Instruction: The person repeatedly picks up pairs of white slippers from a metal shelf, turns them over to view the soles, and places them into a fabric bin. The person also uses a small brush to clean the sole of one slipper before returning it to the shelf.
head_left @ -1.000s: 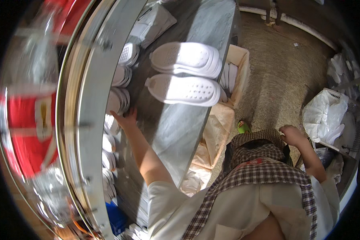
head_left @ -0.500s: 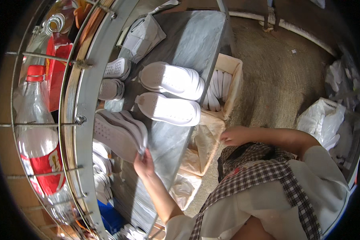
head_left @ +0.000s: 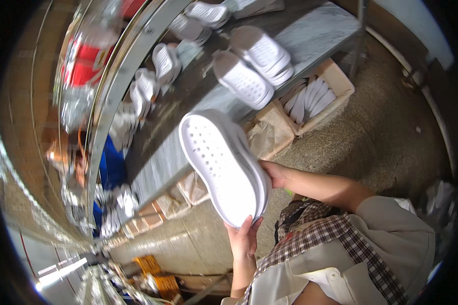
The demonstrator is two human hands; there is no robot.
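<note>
Fingers of the left hand (head_left: 244,239) cup the white perforated soles (head_left: 224,165) at the heel; right hand (head_left: 275,173) steadies the edge. Best to keep both gripping firmly, so the pair stays aligned.

An open brown cardboard box (head_left: 336,81) of white soles stands on the floor against the bench (head_left: 310,40), more open cartons (head_left: 188,188) line its foot, and blurred red-labelled bottles (head_left: 84,63) hang upper left.

Both hands (head_left: 244,236) (head_left: 275,173) raised, fingers curled, gripping.
</note>
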